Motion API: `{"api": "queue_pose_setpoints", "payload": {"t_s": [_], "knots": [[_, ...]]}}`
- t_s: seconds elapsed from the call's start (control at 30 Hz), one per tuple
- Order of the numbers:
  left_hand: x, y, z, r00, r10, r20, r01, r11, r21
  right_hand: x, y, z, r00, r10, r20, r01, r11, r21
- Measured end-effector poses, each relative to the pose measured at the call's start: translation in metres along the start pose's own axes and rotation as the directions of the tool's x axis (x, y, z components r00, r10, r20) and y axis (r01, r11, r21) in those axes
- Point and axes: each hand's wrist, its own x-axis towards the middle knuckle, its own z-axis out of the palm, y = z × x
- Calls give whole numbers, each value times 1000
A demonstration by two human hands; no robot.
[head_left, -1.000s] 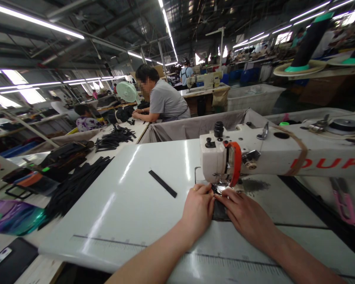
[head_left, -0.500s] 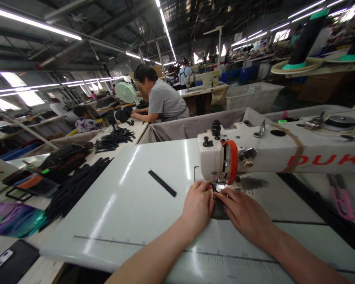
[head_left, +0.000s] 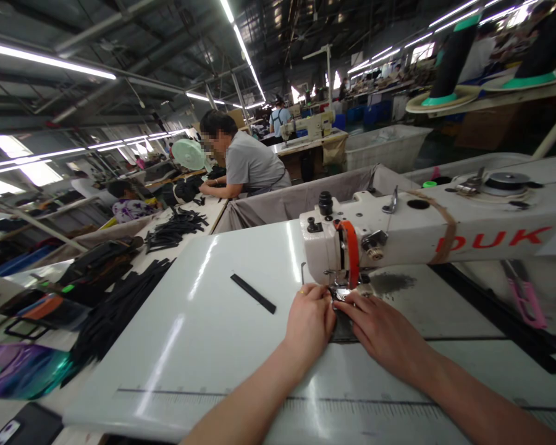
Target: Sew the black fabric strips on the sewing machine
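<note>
A white sewing machine (head_left: 324, 247) with an orange band stands on the pale table, its presser foot low over the bed. Just in front of the foot, my left hand (head_left: 309, 321) rests with its fingers curled and closed, thumb side inward. My right hand (head_left: 380, 321) comes in from the other side, fingers pressed together, its tips almost meeting those of the left. Whatever they pinch is hidden under the fingertips. A short black strip (head_left: 253, 293) lies flat on the table to the left of my left hand.
Pink-handled snips (head_left: 528, 303) and long black strips (head_left: 500, 315) lie under the machine arm at right. Piled black strips (head_left: 120, 303) cover the side table at left, near a dark phone (head_left: 28, 426). A co-worker (head_left: 254, 157) leans over a bench beyond a cloth-lined bin (head_left: 301, 201).
The camera view has turned slightly, so machine and background shift left in the picture. Both hands stay at the presser foot with hardly any visible movement.
</note>
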Motion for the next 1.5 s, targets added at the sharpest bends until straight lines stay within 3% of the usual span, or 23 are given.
{"api": "queue_pose_setpoints", "payload": {"t_s": [0.37, 0.5, 0.57, 0.7, 0.73, 0.77, 0.8, 0.87, 0.93, 0.97, 1.03, 1.13, 1.23, 1.37, 1.5], "knots": [[-4, 4, 0, 1000, -12, -2, 12, 999, -38, -1, 1, 3, 1000, 6, -4, -6, 999, 38], [-8, -12, -12, 988, -153, -18, 154, 985, 75, -3, 3, 4, 1000, 11, -15, -11, 998, 64], [-15, -32, -26, 942, -319, -102, 334, 921, 202, -4, 4, 5, 1000, 11, -20, -10, 997, 77], [-22, -74, -53, 719, -637, -276, 689, 604, 400, -4, 4, 5, 1000, 3, -23, -1, 996, 84], [-20, -79, -53, 707, -646, -289, 702, 590, 399, -4, 4, 5, 1000, 0, -22, 1, 997, 79], [-17, -80, -51, 739, -614, -279, 672, 637, 378, -4, 4, 5, 1000, -2, -24, 3, 997, 73], [-12, -77, -46, 807, -537, -244, 590, 731, 342, -4, 4, 5, 1000, -4, -24, 6, 998, 68], [0, -66, -30, 951, -281, -126, 304, 922, 240, -4, 4, 6, 1000, -9, -22, 11, 998, 57], [11, -53, -17, 998, -58, 16, 55, 985, 165, -5, 5, 6, 1000, -13, -18, 14, 998, 57], [14, -48, -13, 998, 0, 63, -9, 989, 148, -5, 5, 5, 1000, -13, -14, 14, 998, 61], [18, -44, -14, 997, -6, 78, -7, 986, 164, -5, 6, 5, 1000, -11, -10, 12, 997, 71], [14, -42, -24, 977, -213, 0, 207, 950, 234, -4, 5, 3, 1000, -5, -3, 6, 997, 83], [5, -29, -26, 947, -315, 59, 299, 935, 189, -4, 4, 0, 1000, -9, -2, 9, 994, 111], [-8, -5, -19, 950, -246, 191, 246, 969, 22, -3, 0, -7, 995, -99, 26, 90, 967, 239], [-14, -4, -25, 967, -126, 222, 148, 985, -84, -4, -3, -10, 995, -92, 35, 80, 960, 268]]}}
